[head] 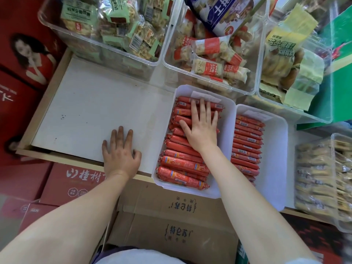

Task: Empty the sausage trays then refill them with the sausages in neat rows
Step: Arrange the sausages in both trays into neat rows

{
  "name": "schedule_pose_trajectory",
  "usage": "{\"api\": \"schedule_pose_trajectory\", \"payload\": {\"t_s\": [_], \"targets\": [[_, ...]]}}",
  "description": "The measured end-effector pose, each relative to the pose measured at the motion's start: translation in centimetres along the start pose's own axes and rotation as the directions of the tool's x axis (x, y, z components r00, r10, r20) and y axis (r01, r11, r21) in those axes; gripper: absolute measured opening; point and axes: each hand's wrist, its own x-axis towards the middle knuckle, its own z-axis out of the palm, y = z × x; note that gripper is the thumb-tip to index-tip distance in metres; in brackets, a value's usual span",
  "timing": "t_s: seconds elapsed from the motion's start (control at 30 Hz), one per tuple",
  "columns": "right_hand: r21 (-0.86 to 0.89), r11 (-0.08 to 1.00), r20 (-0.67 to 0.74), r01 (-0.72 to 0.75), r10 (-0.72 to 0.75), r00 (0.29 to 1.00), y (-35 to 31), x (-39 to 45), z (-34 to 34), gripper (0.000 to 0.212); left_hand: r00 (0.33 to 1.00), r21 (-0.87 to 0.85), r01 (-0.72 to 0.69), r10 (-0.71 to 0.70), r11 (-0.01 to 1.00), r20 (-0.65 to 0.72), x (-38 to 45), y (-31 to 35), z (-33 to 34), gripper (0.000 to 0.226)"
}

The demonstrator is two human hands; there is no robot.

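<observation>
Left hand (120, 155) flat on white shelf (91, 111).

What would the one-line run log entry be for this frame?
left hand: flat on white shelf board | right hand: flat on red sausages in near white plastic tray | second white tray: rowed

Right hand (202, 128) lies flat on sausages (182, 164) in white tray (226, 119); left hand (120, 153) rests on shelf (91, 111).

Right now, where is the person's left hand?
In the head view, the left hand rests flat on the bare white shelf board, just left of the nearer sausage tray, where the right hand presses the sausages.
</observation>
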Motion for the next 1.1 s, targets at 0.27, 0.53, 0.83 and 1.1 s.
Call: {"api": "schedule_pose_trajectory", "payload": {"t_s": [0.27, 0.53, 0.83, 1.1], "targets": [[-0.002, 0.993, 0.046, -0.122, 0.122, 0.991, -0.9, -1.5, -0.1, 0.074, 1.000, 0.005, 0.002, -0.002, 1.000, -0.009, 0.0, 0.1, -0.1, 0.070], [-0.038, 0.982, -0.045, -0.185, 0.183, 0.982, 0.8, -0.1, -1.2, 0.079, 1.000, -0.003, 0.005, -0.005, 1.000, -0.005, 0.0, 0.0, -0.1, 0.070], [-0.042, 0.977, -0.056, -0.211, 0.208, 0.977, 1.1, 1.7, -2.1, 0.073, 1.000, 0.017, -0.004, 0.004, 1.000, -0.003, 0.0, 0.0, -0.1, 0.070], [0.053, 0.987, -0.041, -0.151, 0.153, 0.987, 1.5, 0.5, -0.8, 0.068, 1.000, -0.007, -0.001, 0.001, 1.000, -0.015, 0.0, 0.1, -0.1, 0.070]]}}
